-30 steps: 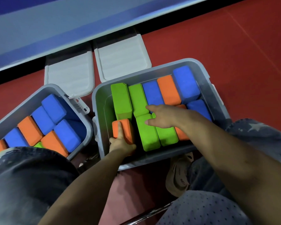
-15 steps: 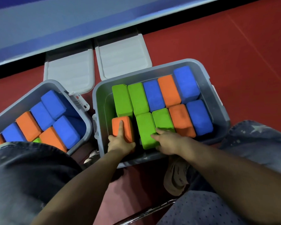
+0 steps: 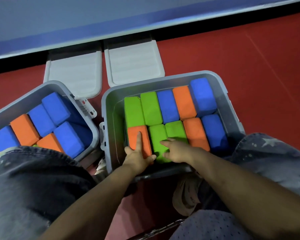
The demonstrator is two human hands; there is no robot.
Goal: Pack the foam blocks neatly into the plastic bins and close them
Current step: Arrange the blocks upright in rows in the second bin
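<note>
Foam blocks (image 3: 168, 106) packed in two rows inside the right grey bin (image 3: 109, 108), green, blue and orange. Near ends of the front row hidden behind both hands and the bin's near wall. Left bin (image 3: 87, 118) partly cut off by a denim-clad knee (image 3: 29, 179) and the frame edge. Left hand (image 3: 139, 157) gripping the orange block (image 3: 137, 135) at the front left corner, forefinger laid straight along its top, thumb at its side. Right hand (image 3: 177, 150) resting on the neighbouring green block (image 3: 157, 135), fingers loosely extended, holding nothing. Two white lids (image 3: 133, 63) flat on the red floor (image 3: 241, 54) beyond the bins.
</note>
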